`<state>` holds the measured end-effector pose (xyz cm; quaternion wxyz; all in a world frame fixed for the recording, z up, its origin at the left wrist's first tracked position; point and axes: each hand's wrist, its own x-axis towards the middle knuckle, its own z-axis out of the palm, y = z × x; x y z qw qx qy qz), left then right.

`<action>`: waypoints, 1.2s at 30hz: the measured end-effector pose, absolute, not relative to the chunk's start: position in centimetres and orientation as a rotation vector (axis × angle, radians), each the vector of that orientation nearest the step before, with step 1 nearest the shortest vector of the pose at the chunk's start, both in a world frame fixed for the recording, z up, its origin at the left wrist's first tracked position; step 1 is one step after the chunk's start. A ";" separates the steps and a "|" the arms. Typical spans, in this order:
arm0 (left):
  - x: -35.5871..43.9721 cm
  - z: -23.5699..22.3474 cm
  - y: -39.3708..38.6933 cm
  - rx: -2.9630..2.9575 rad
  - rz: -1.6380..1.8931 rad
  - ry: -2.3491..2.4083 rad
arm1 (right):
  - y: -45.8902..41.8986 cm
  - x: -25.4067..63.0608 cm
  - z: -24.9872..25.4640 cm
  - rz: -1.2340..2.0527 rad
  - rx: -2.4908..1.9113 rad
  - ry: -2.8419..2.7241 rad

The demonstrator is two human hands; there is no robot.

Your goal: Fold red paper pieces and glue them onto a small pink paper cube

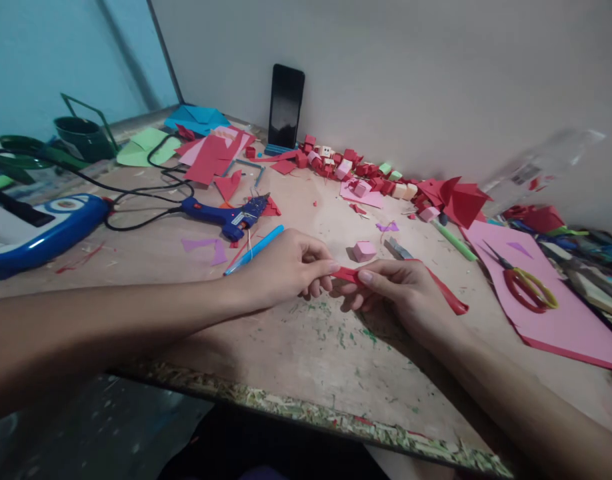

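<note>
Between my two hands, just above the table, is a small folded strip of red paper [347, 274]. My left hand [306, 265] pinches its left end between thumb and fingers. The right end sits in the pinch of my right hand [393, 285]. Just behind them a pink paper cube [365, 251] rests on the table. A craft knife with a red handle [449, 293] lies partly hidden behind my right hand. Close to my left wrist is a blue pen [256, 250]. Farther back a blue hot glue gun [229, 215] lies on its side.
Paper cubes in red, pink and other colours [343, 167] line the wall. A phone [286, 107] leans there upright. Scissors [529, 287] lie on pink paper [561, 320] at right. Black cable [136, 193] crosses the left side. The table's rough edge [286, 408] is nearest me.
</note>
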<state>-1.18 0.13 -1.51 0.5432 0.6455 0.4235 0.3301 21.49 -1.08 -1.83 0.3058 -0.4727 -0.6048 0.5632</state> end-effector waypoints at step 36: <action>-1.2 -1.0 -0.4 1.973 0.750 0.966 | -1.7 20.2 -0.9 1.195 -1.316 -1.902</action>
